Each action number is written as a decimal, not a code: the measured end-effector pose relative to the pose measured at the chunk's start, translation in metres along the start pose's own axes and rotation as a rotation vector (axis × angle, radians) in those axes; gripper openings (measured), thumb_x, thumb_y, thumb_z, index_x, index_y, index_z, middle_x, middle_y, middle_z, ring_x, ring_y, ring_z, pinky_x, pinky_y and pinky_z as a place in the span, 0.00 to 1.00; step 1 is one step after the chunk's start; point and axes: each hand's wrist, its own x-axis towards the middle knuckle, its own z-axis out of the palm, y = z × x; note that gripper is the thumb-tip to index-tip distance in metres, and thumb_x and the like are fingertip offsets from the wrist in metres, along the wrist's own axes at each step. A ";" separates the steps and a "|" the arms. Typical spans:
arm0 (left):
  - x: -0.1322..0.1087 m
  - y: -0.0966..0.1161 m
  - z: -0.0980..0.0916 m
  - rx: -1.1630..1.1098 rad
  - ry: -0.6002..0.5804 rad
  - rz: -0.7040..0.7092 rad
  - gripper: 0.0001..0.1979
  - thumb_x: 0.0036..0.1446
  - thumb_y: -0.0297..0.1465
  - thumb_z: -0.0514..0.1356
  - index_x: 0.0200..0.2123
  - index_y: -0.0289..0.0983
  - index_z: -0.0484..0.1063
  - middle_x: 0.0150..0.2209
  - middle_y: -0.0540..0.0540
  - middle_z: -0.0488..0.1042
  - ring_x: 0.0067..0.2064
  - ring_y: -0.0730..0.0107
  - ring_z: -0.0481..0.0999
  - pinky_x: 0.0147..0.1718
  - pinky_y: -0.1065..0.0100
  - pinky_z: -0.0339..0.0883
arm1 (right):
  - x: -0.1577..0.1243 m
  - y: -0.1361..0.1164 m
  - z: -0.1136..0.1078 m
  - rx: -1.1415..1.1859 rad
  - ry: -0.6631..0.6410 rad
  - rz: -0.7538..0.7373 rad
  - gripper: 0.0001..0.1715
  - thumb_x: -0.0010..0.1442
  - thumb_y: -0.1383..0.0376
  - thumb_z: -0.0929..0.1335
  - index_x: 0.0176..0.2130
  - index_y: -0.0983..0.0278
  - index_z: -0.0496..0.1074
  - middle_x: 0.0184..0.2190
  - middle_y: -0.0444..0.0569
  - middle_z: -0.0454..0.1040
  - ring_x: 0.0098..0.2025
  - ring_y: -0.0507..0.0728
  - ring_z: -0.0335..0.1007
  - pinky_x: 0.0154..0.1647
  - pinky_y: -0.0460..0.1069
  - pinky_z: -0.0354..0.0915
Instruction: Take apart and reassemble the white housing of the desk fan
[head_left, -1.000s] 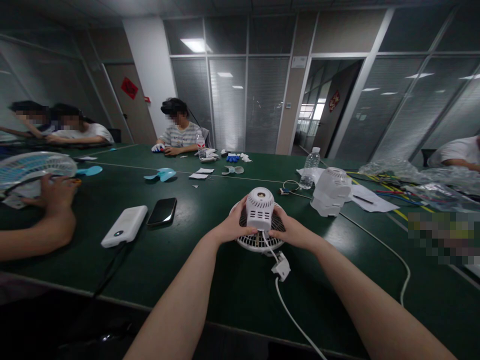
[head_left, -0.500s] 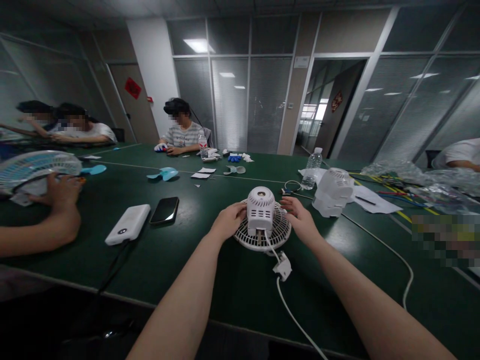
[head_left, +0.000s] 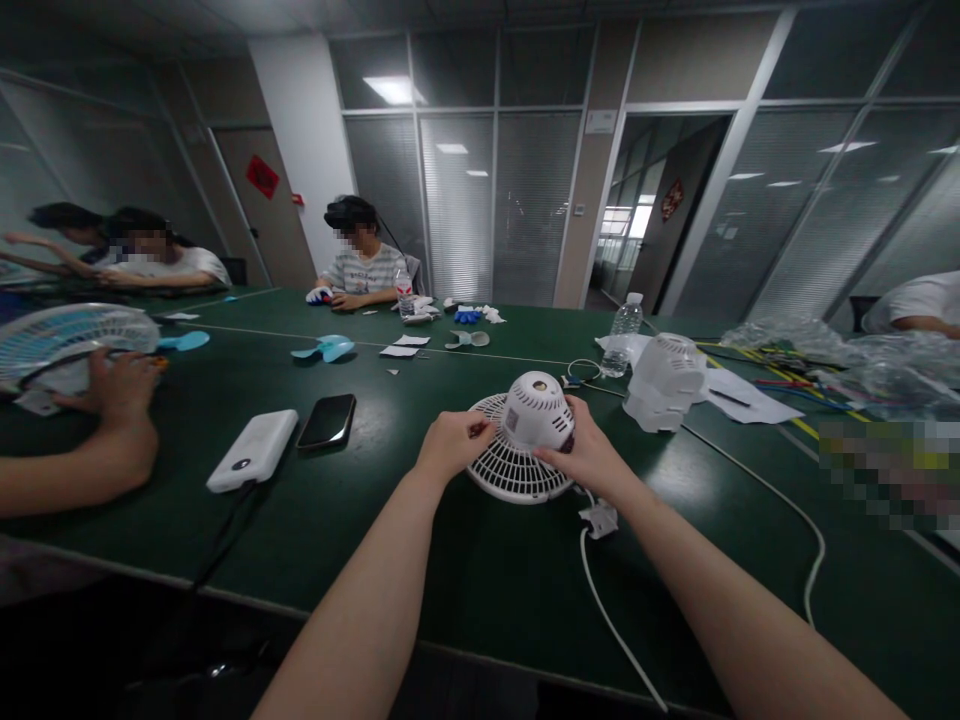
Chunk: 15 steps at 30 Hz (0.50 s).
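Here's the fan (head_left: 531,438), grille (head_left: 517,478) down on the worktop (head_left: 390,460), right hand (head_left: 589,452) curled around its housing (head_left: 536,405) at three o'clock. Left hand (head_left: 452,442) bunches at nine; whether it pinches, can't tell. A lopsided push could tip it; the cord (head_left: 615,638), plug (head_left: 598,519) at five o'clock, might snag if it turns.

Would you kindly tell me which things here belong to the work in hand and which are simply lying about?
Work in hand: white motor housing, fan grille, white plug.

Apparently just lying about: phone, white power bank, nearer water bottle, pen.
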 end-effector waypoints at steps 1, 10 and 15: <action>-0.001 0.000 0.000 -0.024 0.001 0.008 0.14 0.60 0.38 0.56 0.28 0.38 0.76 0.24 0.51 0.74 0.24 0.74 0.69 0.25 0.72 0.57 | 0.000 0.001 0.000 -0.017 -0.006 0.012 0.50 0.45 0.54 0.75 0.60 0.60 0.52 0.57 0.56 0.64 0.56 0.65 0.65 0.55 0.60 0.63; 0.004 0.006 0.005 -0.122 0.087 -0.008 0.17 0.59 0.39 0.58 0.49 0.41 0.72 0.46 0.45 0.76 0.45 0.63 0.75 0.43 0.63 0.69 | 0.006 0.007 -0.011 0.007 -0.155 0.136 0.42 0.48 0.58 0.74 0.57 0.60 0.54 0.51 0.55 0.71 0.51 0.64 0.71 0.51 0.59 0.68; 0.004 0.007 0.010 -0.185 -0.085 0.011 0.35 0.52 0.39 0.64 0.62 0.44 0.57 0.58 0.42 0.67 0.58 0.56 0.68 0.54 0.52 0.64 | 0.006 0.006 -0.012 0.061 -0.204 0.109 0.44 0.49 0.60 0.74 0.59 0.60 0.53 0.54 0.56 0.69 0.54 0.64 0.69 0.53 0.59 0.67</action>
